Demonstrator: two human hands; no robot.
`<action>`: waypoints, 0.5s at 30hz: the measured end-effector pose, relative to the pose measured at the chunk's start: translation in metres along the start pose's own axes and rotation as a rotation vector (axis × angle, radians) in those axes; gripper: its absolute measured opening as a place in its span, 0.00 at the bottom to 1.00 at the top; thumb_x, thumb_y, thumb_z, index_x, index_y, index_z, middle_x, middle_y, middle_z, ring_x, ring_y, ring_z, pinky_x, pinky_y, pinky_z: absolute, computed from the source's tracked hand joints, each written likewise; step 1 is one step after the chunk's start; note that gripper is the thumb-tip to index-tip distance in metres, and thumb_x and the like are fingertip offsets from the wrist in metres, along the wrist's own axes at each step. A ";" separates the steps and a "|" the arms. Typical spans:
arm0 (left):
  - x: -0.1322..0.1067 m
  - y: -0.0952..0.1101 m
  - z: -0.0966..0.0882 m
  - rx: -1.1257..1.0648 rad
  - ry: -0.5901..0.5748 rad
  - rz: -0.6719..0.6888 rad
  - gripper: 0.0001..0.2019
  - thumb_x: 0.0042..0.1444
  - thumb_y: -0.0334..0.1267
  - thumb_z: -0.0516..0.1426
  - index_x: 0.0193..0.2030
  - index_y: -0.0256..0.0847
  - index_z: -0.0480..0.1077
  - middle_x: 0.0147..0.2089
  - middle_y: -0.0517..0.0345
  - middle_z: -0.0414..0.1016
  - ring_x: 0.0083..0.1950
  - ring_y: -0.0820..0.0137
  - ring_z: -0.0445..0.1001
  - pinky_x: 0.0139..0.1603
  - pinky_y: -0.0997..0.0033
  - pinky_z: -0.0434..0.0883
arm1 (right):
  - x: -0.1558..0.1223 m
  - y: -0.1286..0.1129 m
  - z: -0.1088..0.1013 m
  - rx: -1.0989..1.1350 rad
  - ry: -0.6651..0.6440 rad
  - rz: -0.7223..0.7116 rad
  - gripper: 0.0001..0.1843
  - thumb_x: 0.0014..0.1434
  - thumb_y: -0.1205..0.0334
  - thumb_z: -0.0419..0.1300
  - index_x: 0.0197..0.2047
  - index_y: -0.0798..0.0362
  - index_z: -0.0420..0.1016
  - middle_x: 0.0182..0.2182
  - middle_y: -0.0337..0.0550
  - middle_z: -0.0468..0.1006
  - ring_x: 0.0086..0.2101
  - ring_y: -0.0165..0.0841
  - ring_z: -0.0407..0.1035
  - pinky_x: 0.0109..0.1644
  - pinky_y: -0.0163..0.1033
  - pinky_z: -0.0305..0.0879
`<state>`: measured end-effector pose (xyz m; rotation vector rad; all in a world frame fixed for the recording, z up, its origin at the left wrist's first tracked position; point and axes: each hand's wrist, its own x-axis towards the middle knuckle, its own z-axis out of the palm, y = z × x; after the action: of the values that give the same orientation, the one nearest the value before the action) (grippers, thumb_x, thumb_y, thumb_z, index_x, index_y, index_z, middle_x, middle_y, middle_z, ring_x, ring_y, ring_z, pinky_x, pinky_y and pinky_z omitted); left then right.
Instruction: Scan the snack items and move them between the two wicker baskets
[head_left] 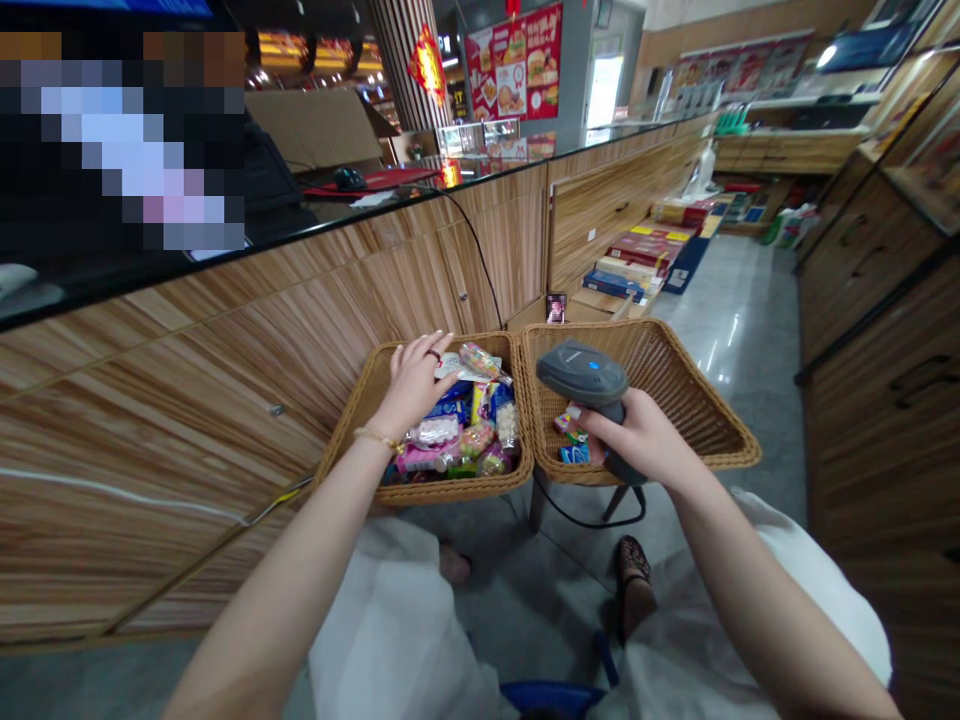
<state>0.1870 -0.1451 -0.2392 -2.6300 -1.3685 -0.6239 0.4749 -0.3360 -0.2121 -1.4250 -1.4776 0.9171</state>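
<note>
Two wicker baskets stand side by side in front of me. The left basket is full of several small candy and snack packets. My left hand reaches into it, fingers closed on a small white packet next to a clear candy bag. The right basket holds only a few small packets at its near left corner. My right hand grips a grey barcode scanner over that basket, its head pointing left toward the packet.
A long wood-panelled counter with a dark glass top runs along the left. The scanner's black cable loops under the baskets. Stacked cartons lie on the floor beyond. Wooden cabinets line the right side of the aisle.
</note>
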 end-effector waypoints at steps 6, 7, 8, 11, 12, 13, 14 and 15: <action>0.012 0.001 0.021 0.067 -0.120 0.135 0.30 0.65 0.37 0.55 0.74 0.48 0.62 0.76 0.48 0.62 0.76 0.48 0.58 0.75 0.32 0.50 | 0.002 -0.003 0.005 -0.029 0.007 0.007 0.11 0.58 0.51 0.62 0.30 0.48 0.69 0.14 0.36 0.77 0.19 0.36 0.75 0.32 0.40 0.71; 0.017 0.002 0.025 0.069 -0.132 0.135 0.30 0.64 0.35 0.54 0.74 0.47 0.62 0.76 0.48 0.63 0.76 0.49 0.58 0.75 0.32 0.50 | 0.002 -0.003 0.005 -0.025 0.009 0.012 0.11 0.58 0.51 0.62 0.30 0.48 0.70 0.14 0.36 0.77 0.19 0.36 0.75 0.31 0.39 0.71; 0.022 0.001 0.029 0.068 -0.141 0.133 0.30 0.64 0.33 0.52 0.74 0.47 0.62 0.75 0.48 0.63 0.76 0.49 0.59 0.75 0.32 0.50 | 0.003 -0.003 0.005 -0.020 0.009 0.017 0.11 0.58 0.52 0.62 0.31 0.48 0.71 0.14 0.35 0.77 0.19 0.36 0.75 0.30 0.39 0.71; 0.035 -0.001 0.038 0.059 -0.148 0.150 0.30 0.63 0.28 0.49 0.71 0.49 0.66 0.73 0.49 0.67 0.75 0.50 0.61 0.74 0.29 0.50 | 0.003 -0.002 0.006 -0.019 -0.013 0.017 0.11 0.59 0.52 0.62 0.29 0.49 0.72 0.14 0.36 0.76 0.19 0.36 0.74 0.30 0.39 0.71; 0.038 -0.002 0.040 0.060 -0.143 0.163 0.30 0.62 0.27 0.49 0.70 0.50 0.68 0.72 0.50 0.69 0.74 0.51 0.62 0.74 0.28 0.50 | 0.003 -0.003 0.006 -0.027 -0.023 0.016 0.13 0.59 0.52 0.62 0.27 0.49 0.71 0.14 0.37 0.76 0.19 0.36 0.74 0.31 0.39 0.71; 0.040 -0.002 0.041 0.066 -0.133 0.178 0.30 0.62 0.27 0.49 0.68 0.51 0.69 0.70 0.50 0.71 0.73 0.51 0.63 0.74 0.28 0.50 | 0.003 -0.003 0.006 -0.035 -0.030 0.016 0.14 0.59 0.52 0.61 0.26 0.49 0.71 0.14 0.38 0.77 0.19 0.36 0.75 0.31 0.39 0.72; 0.041 -0.002 0.041 0.076 -0.118 0.194 0.29 0.61 0.27 0.50 0.67 0.51 0.71 0.68 0.51 0.73 0.72 0.51 0.64 0.74 0.28 0.49 | 0.003 -0.003 0.006 -0.040 -0.033 0.019 0.15 0.60 0.52 0.61 0.25 0.49 0.70 0.15 0.39 0.77 0.19 0.36 0.75 0.32 0.39 0.72; 0.042 -0.001 0.041 0.091 -0.097 0.209 0.28 0.61 0.27 0.51 0.64 0.51 0.73 0.66 0.51 0.74 0.71 0.51 0.65 0.74 0.28 0.49 | 0.003 -0.003 0.006 -0.040 -0.034 0.025 0.14 0.59 0.53 0.62 0.25 0.49 0.71 0.15 0.39 0.77 0.19 0.36 0.75 0.32 0.39 0.72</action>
<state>0.2202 -0.1014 -0.2591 -2.7124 -1.0953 -0.4028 0.4682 -0.3333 -0.2111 -1.4667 -1.5139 0.9355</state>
